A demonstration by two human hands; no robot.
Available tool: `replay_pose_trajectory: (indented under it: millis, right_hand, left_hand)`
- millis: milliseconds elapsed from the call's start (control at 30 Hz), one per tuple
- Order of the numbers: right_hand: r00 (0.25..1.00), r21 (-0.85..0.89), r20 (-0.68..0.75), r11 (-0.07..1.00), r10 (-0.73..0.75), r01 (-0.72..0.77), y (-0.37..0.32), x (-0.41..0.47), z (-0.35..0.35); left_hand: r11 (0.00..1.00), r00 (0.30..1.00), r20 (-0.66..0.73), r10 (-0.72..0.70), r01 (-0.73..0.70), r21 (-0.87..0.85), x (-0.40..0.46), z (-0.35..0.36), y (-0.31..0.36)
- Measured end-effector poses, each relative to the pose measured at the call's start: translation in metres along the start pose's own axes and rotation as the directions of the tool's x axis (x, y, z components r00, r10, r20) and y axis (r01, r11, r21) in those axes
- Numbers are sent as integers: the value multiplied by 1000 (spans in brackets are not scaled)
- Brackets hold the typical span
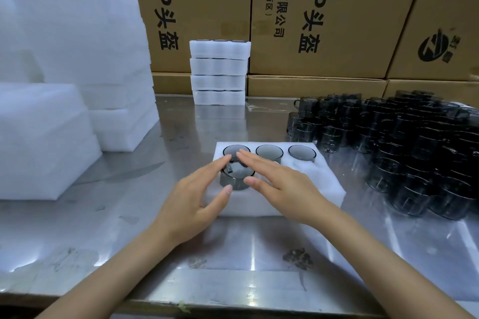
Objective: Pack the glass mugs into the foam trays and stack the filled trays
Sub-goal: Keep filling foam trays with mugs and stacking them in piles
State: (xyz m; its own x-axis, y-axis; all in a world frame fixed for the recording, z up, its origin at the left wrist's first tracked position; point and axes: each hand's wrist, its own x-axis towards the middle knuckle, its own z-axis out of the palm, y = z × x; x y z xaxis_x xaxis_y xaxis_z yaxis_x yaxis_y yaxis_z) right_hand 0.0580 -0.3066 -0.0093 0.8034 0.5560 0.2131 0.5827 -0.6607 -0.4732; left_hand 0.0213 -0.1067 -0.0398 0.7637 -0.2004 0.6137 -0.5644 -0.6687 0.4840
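Foam tray [324, 184], white and spongy, lies on the scuffed steel table [233, 254]; a smoky round glass mug [234, 179] sits half-sunk in its near-left hole, left hand [191, 199] and right hand [280, 184] flat-fingered against it; cardboard boxes [324, 21] read "头盔"
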Motion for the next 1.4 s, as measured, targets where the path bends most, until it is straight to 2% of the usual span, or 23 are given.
replay_pose_trajectory:
  millis: [233,600,767,933,1100,1267,1333,1400]
  right_hand:
    - [997,62,60,997,-40,36,0,-1,-3]
    - [996,27,39,996,-83,82,-1,-3,-2]
    - [994,40,81,996,-77,74,-1,-2,-4]
    - [989,-194,148,980,-23,51,-3,1,2]
    - [995,-284,94,957,-37,62,-7,-1,10]
    - [996,-324,82,945,-24,50,-10,-1,12]
    - [998,-302,60,952,-27,44,-9,-1,11]
    - [997,-164,-61,986,-47,36,-7,-3,9]
  left_hand:
    - [998,996,-60,60,-59,24,-1,-1,2]
    - [993,989,-100,112,-107,56,-3,0,2]
    - [991,995,-28,95,-92,101,-6,-2,1]
    - [964,994,72,86,-101,247,-10,-3,1]
    - [929,991,40,126,-132,345,-7,-1,2]
    - [904,989,77,124,-145,401,-4,-7,3]
    - [918,994,60,95,-111,382,-4,-8,5]
    - [931,996,39,79,-88,354,-4,-5,9]
